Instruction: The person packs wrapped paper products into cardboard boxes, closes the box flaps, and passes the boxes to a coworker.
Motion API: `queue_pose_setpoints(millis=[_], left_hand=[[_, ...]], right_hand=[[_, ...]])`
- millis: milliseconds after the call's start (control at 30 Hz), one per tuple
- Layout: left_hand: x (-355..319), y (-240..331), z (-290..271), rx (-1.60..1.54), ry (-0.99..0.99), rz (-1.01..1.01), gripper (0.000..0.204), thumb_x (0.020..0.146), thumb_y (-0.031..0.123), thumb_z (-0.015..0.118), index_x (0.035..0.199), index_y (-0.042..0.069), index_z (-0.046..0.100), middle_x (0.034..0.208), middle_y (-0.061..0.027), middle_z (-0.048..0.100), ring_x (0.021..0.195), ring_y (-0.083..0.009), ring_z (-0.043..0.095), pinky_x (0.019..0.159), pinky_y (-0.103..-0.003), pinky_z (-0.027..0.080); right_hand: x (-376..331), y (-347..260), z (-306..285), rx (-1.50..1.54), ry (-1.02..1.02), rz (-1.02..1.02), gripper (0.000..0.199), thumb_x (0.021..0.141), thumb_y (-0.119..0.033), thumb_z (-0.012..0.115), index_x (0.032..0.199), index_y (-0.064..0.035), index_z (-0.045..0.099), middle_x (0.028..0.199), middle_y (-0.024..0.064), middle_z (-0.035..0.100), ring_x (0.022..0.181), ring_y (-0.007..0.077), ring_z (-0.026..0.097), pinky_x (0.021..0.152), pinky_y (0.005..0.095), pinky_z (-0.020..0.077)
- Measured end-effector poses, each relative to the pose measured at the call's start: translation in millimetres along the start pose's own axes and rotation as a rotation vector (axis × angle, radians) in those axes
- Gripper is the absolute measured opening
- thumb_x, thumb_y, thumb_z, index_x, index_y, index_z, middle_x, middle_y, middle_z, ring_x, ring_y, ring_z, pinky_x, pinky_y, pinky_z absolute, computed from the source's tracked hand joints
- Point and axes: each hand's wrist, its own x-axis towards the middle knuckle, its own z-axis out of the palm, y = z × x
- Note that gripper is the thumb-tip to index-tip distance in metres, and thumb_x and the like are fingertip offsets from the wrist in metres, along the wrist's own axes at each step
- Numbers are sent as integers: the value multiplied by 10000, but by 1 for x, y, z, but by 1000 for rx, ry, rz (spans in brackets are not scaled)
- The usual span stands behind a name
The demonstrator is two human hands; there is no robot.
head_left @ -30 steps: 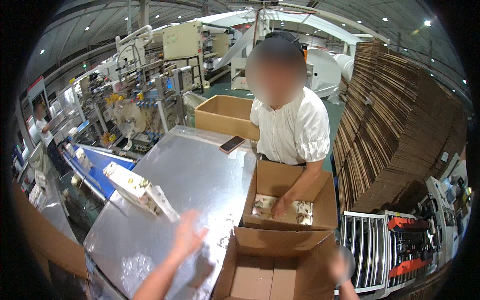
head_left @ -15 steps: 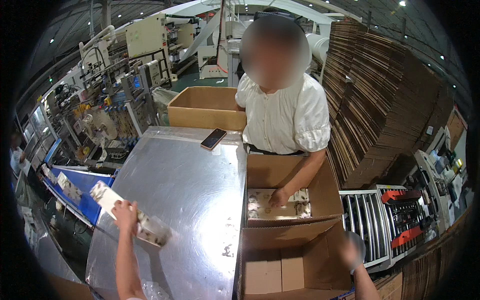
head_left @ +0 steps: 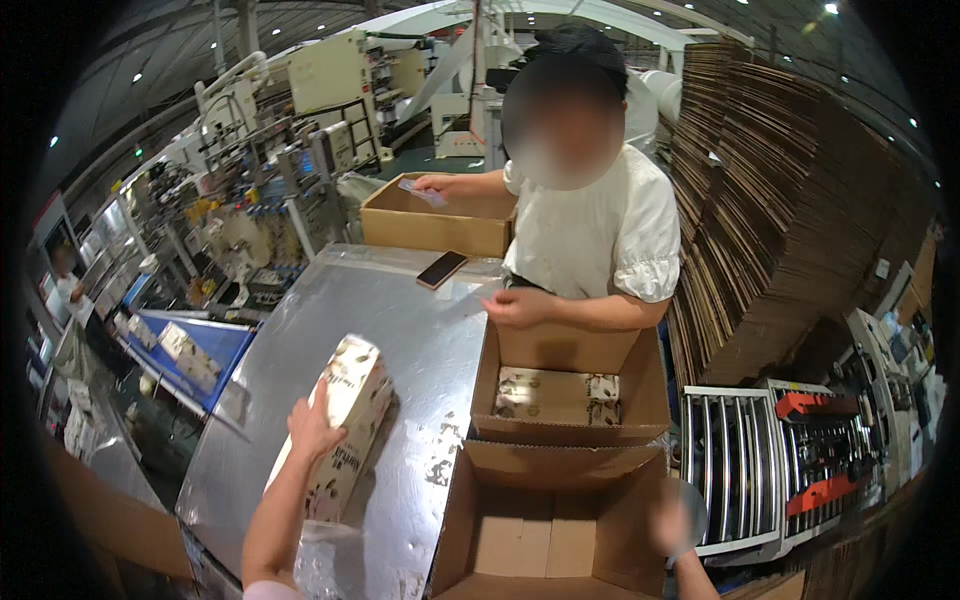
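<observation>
My left hand (head_left: 318, 428) grips a long cream pack (head_left: 352, 395) with a brown floral print, tilted over the metal tabletop (head_left: 290, 330). Its fingers are wrapped on the pack's side. At the right wall of the near open carton (head_left: 470, 520) is my right hand (head_left: 678, 517); its fingers are blurred, so its hold cannot be made out. Flat cardboard shows at the bottom of that carton. Just beyond stands a second open carton (head_left: 650, 385) with similar printed packs (head_left: 545, 396) lying in it.
Across the table a person in a white top (head_left: 590, 230) holds a clear plastic piece (head_left: 425, 193) over another carton (head_left: 435, 228). A phone (head_left: 442, 269) lies on the table. Left is a blue conveyor (head_left: 225, 350) with packs; right, a roller conveyor (head_left: 730, 470) and stacked flat cartons (head_left: 760, 220).
My left hand has carried the pack rightward over the table and turned it more upright. The other person's hand has come up out of the second carton, and their other hand now shows.
</observation>
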Motion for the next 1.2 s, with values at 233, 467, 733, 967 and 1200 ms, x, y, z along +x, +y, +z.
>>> queue_pose_setpoints(millis=[233,467,733,967,1200], left_hand=[[-111,133,-147,-243,376,839,648,566,189,729,1154,23,513,1182,-245,450,1047,-401,456,883,-447,392],[-162,189,-30,-409,-321,1244,658,721,281,697,1298,112,433,1053,-230,488,962,-367,496,813,-455,412],[-251,220,232,-1,-1034,1232,861,807,140,587,1439,421,75,1195,-257,423,1105,-422,467,879,-536,400],[-249,194,423,234,-1535,994,530,908,322,447,1398,259,255,1146,-217,501,1064,-368,504,892,-419,418],[-84,224,80,-474,-629,1061,527,847,336,588,1281,64,462,1267,-171,510,1144,-321,505,980,-406,400]], right_hand=[[4,3,-26,67,2,-22,405,863,-50,456,1262,21,453,1236,177,522,1071,282,537,942,362,400],[27,-38,-21,1212,-41,581,581,873,-25,478,1409,16,256,1352,160,421,1202,197,430,1004,270,321],[29,-67,-32,1033,21,439,558,876,17,451,1405,5,273,1367,132,420,1256,182,380,1041,263,261],[40,-104,-46,898,-81,438,585,871,12,463,1420,-23,262,1389,106,389,1232,168,392,1014,263,301],[29,-70,-32,880,-37,446,604,866,21,489,1414,24,234,1371,129,420,1226,173,411,1016,270,307]])
